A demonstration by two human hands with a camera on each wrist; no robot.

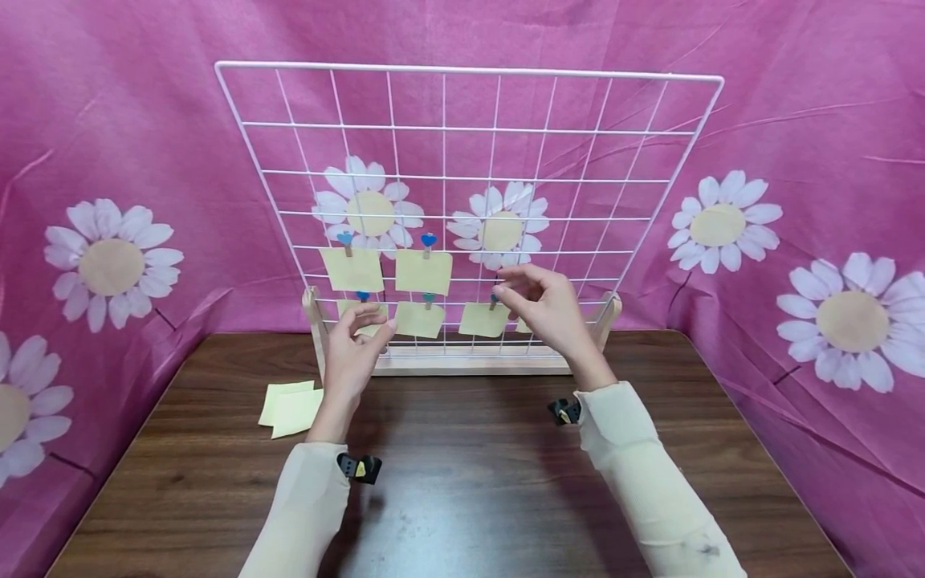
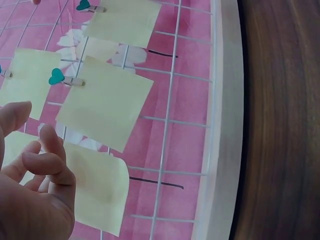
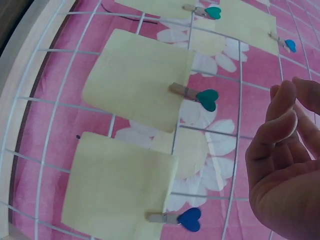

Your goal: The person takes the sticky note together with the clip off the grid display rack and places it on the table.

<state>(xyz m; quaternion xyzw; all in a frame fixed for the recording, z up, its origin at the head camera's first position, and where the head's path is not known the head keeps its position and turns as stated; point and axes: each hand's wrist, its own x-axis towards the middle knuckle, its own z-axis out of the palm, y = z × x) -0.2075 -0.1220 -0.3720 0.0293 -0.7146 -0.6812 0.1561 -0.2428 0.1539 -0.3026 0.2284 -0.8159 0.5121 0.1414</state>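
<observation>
Several pale yellow sticky notes hang on a white wire grid (image 1: 470, 127), clipped by small wooden clothespins with blue or teal hearts. Two make an upper row, an upper left note (image 1: 352, 273) and an upper right note (image 1: 423, 273); the others hang lower. My left hand (image 1: 352, 353) is in front of the lower left note, partly covering it, its fingers loosely bent. To the right, my right hand (image 1: 551, 313) hovers before the grid above a lower note (image 1: 484, 321), thumb and fingers bent toward each other. In the right wrist view, nothing shows between the right hand's (image 3: 282, 175) fingers.
Loose yellow notes (image 1: 296, 411) lie overlapping on the dark wooden table (image 1: 462, 474), left of my left forearm. A pale wooden base (image 1: 470, 367) supports the grid. Behind it hangs a pink cloth (image 1: 578, 32) printed with white daisies.
</observation>
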